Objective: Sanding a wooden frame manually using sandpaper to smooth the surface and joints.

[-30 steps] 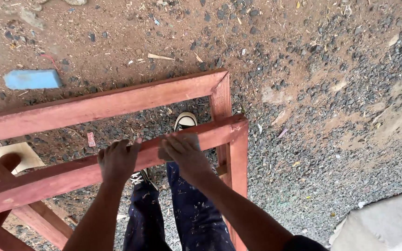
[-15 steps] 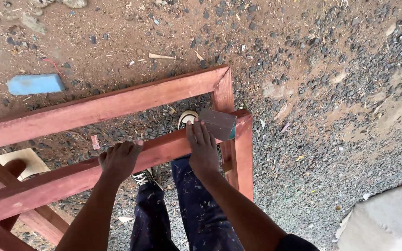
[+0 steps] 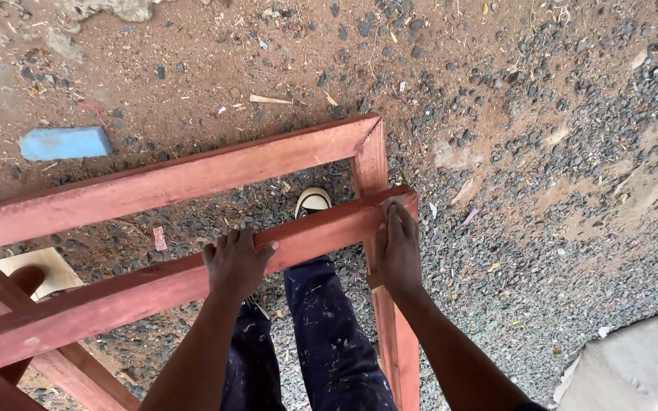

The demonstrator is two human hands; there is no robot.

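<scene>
- Where the near rail (image 3: 192, 281) of the red-stained wooden frame (image 3: 184, 179) runs from lower left up to the right corner, both hands sit on it, so its long axis lies crosswise in front of the person.
- The left hand (image 3: 236, 262) rests on top of the rail about mid-length, fingers curled loosely over the far edge; a light hold, not a tight fist.
- The right hand (image 3: 399, 251) lies flat and open on the rail's right end, fingertips at the corner joint (image 3: 397, 202) where the rail meets the side post (image 3: 390, 335).
- The right hand is the nearer one to that corner; the left is well apart from it along the rail.
- The frame stands over gravel ground (image 3: 542, 251), with the person's trouser legs (image 3: 329, 335) and a shoe (image 3: 313, 201) beneath the rail.
</scene>
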